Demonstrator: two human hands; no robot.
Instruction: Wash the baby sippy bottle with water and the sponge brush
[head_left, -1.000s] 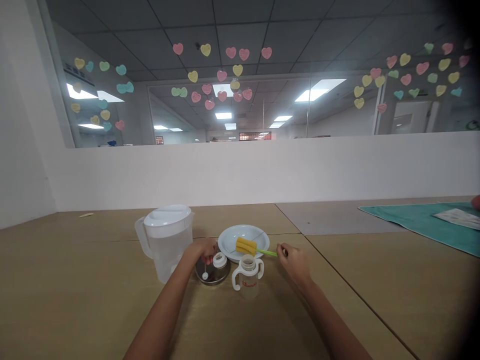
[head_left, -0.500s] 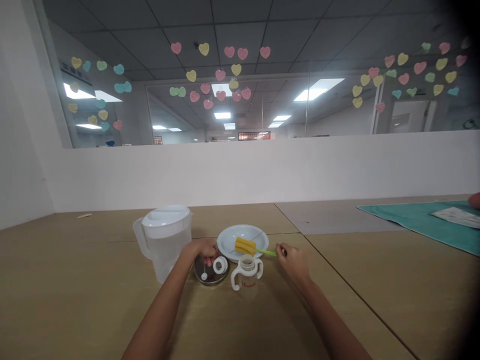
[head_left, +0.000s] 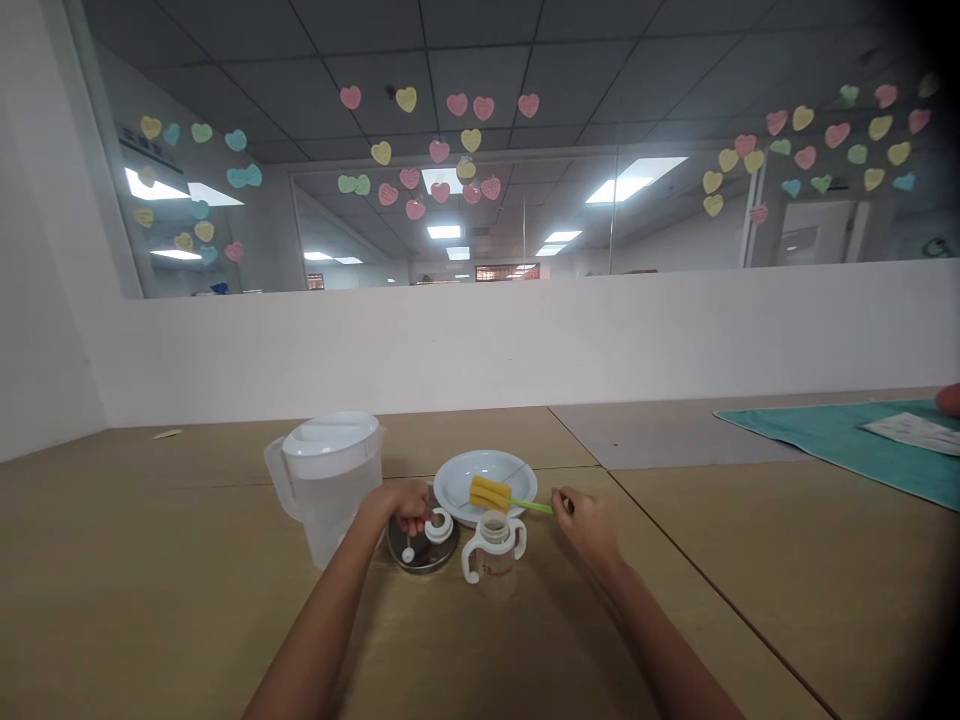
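Observation:
My left hand [head_left: 409, 503] is closed over a round metal dish [head_left: 424, 567], its fingers on the edge of a white ring-shaped bottle collar [head_left: 439, 527]. A small white ball-ended piece [head_left: 408, 555], like a straw weight, hangs or lies beside those fingers; its upper part is hidden. My right hand [head_left: 589, 522] grips the green handle of a sponge brush [head_left: 490, 492], whose yellow head lies over the white bowl [head_left: 457, 470]. Between my hands stands a clear baby bottle [head_left: 495, 560], uncapped and upright, with white side handles and red print.
A lidded clear pitcher [head_left: 334, 490] with liquid stands left of the dish. At the far right a teal cloth [head_left: 810, 430] carries a white packet [head_left: 911, 433], and part of another person's hand [head_left: 949, 400] shows there. A white wall with a window runs behind the table.
The white collar has tipped from facing me to lying flatter in the dish, with my left hand shifting slightly. My right hand and the sponge brush have stayed in place.

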